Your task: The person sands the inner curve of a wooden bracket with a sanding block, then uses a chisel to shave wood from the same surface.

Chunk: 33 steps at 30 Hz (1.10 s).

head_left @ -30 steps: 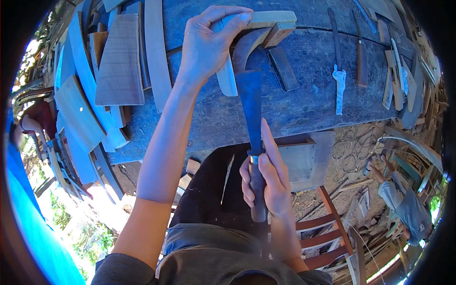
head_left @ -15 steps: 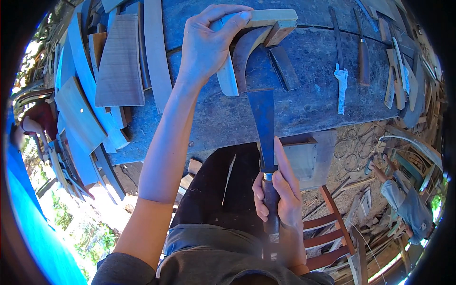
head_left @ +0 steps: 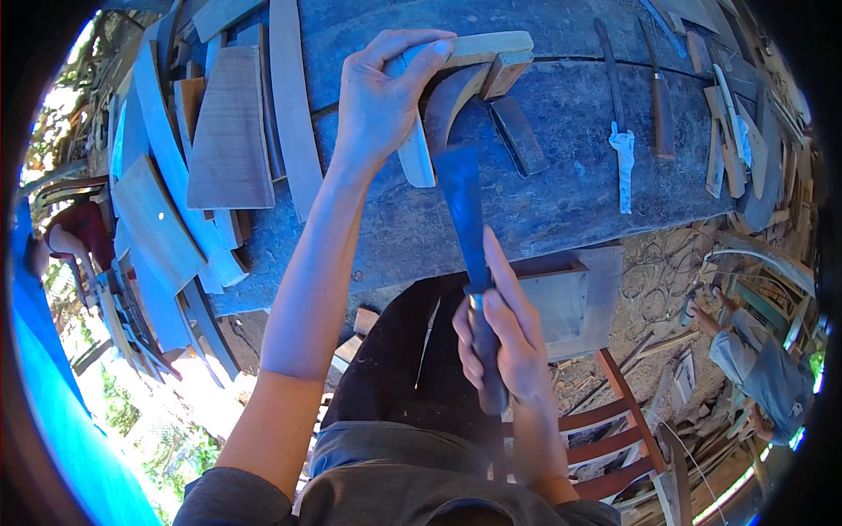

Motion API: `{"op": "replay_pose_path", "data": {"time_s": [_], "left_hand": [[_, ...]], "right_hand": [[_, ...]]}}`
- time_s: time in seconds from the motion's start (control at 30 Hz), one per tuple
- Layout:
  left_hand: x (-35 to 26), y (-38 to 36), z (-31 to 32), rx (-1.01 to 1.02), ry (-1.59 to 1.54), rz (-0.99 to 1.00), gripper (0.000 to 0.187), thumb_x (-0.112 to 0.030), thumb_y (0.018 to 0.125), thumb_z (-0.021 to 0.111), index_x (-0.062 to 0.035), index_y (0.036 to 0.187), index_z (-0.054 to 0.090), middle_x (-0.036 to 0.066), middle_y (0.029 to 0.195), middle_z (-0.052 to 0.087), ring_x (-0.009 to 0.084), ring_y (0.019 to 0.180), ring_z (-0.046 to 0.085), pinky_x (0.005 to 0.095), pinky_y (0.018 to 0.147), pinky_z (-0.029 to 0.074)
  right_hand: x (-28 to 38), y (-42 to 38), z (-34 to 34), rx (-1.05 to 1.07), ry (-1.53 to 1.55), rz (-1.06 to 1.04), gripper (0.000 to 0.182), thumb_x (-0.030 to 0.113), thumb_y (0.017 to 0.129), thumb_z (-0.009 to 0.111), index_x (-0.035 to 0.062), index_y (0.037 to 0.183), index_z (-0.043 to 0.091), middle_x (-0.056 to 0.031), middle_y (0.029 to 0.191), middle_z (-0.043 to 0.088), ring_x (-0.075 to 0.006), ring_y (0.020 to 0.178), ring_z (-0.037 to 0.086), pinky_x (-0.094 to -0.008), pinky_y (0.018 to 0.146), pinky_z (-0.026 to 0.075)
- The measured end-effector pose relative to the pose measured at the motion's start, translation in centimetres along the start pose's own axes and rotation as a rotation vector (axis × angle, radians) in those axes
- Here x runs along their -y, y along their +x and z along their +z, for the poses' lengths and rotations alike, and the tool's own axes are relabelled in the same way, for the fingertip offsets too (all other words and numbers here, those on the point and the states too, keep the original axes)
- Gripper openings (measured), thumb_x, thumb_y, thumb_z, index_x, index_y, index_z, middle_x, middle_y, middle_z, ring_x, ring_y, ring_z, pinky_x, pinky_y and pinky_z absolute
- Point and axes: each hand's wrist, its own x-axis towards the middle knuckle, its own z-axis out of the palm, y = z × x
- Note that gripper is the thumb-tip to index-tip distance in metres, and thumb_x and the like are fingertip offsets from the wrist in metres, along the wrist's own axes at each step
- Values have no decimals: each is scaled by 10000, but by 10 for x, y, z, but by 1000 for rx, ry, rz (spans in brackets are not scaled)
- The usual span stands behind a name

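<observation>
Woodwork (head_left: 493, 46), with a pale top bar and a curved inner part (head_left: 445, 101), sits over the table (head_left: 377, 259), its bar pinched between the left hand's (head_left: 383, 88) thumb and fingers. The right hand (head_left: 509, 337) is wrapped around the handle (head_left: 485, 351) of a flat-bladed tool (head_left: 465, 202), index finger lying alongside the blade. The blade's end is just beside the curve's lower end; whether they touch cannot be told. The step looks like setting the blade to that curve; the next move seems to call for a steady left-hand hold and careful edge alignment.
</observation>
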Motion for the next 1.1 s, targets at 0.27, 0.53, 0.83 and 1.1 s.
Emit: {"op": "replay_pose_path", "data": {"time_s": [0.27, 0.53, 0.83, 1.1], "left_hand": [[-1, 0, 2, 2, -45, -18, 225, -237, 954, 681, -93, 1109, 755, 25, 1043, 681, 106, 971, 615, 260, 894, 496], [-2, 1, 1, -9, -24, -20, 222, -222, 957, 675, -80, 1110, 751, 34, 1044, 683, 114, 967, 622, 255, 887, 501], [4, 1, 2, -21, -21, 31, 195, -229, 943, 683, -102, 1064, 766, 44, 996, 658, 131, 875, 630, 281, 791, 521], [0, 2, 2, -9, -5, 1, 205, -220, 965, 665, -107, 1110, 756, 14, 1020, 671, 97, 946, 618, 252, 852, 500]], "right_hand": [[-4, -7, 1, -22, -58, -20, 579, 220, 1063, 354, 174, 1593, 124, -74, 741, 526, -102, 445, 494, -235, 389, 438], [-6, -6, 14, -48, -49, -42, 569, 199, 1063, 334, 188, 1593, 129, -66, 734, 524, -88, 453, 492, -223, 382, 430], [-7, 1, 16, -44, -14, -73, 581, 219, 1065, 357, 193, 1593, 115, -76, 746, 538, -94, 448, 495, -228, 380, 435], [-7, 26, 7, -63, 9, -93, 582, 228, 1066, 354, 191, 1593, 110, -79, 738, 540, -102, 443, 504, -232, 379, 441]]}}
